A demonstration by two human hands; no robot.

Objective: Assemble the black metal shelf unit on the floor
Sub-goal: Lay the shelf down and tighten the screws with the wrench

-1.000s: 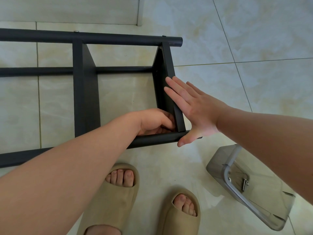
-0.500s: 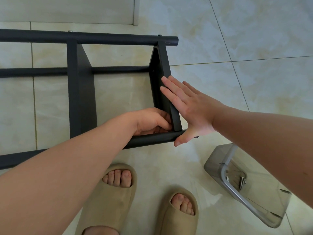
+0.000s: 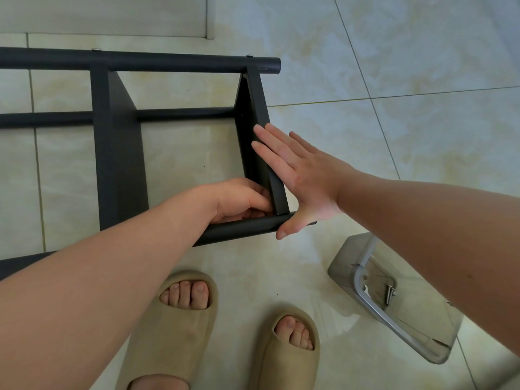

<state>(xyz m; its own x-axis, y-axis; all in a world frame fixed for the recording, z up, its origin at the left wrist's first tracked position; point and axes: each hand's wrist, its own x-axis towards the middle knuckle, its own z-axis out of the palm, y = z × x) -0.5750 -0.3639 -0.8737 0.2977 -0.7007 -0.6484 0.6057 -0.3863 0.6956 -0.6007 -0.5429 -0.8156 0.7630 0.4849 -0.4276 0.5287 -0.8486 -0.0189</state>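
**A:** Black shelf (image 3: 118, 153), where is it?

**B:** Lying on the tile floor (image 3: 422, 80), just beyond the person's feet. Long tubes run left to right, and flat panels stand on edge between them.

**A:** And the hands?

**B:** The right hand (image 3: 304, 175) is spread flat, fingers straight, against the outer face of the end panel (image 3: 254, 108). Its thumb lies over the end of the near tube (image 3: 239, 229). The left hand (image 3: 239, 199) is on the inner side of that panel, fingers curled into the corner where panel meets tube.

**A:** Holding something?

**B:** Cannot tell. The fingertips are hidden behind its own knuckles and the panel's edge.

**A:** What else is about?

**B:** Beige slippers (image 3: 168, 333) at the bottom, toes toward the near tube. A clear box (image 3: 365, 299) with a grey rim sits tilted on the floor to the right, apart from the shelf, with a couple of screws (image 3: 389, 294) inside.

**A:** Anything in the way?

**B:** The right forearm crosses over part of the box. The left forearm covers a stretch of the near tube. A pale board (image 3: 112, 15) runs along the top edge.
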